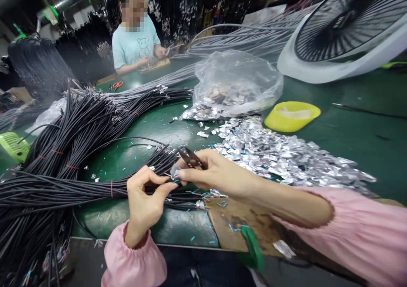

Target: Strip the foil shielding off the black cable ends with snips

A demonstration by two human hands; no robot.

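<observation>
In the head view, my left hand [144, 198] is closed, with thumb and forefinger pinching the stripped end of a cable. My right hand [203, 170] meets it there, its thumb and forefinger pressed on a small translucent-grey wrapping piece [174, 171] at the wire end. Dark scissors [192, 157] are tucked in the same right hand, blades apart and pointing up and left. Just behind and below the fingers lies a bundle of black cables [127, 188], tied with a red band. My fingers partly hide the cable end.
Foil scraps [286, 155] form a heap right of my hands, by a plastic bag [238, 83] of scraps and a yellow dish [292, 116]. A fan [337, 32] stands far right. More black cables [79, 130] lie left. Across the table, a person [135, 45] handles wires.
</observation>
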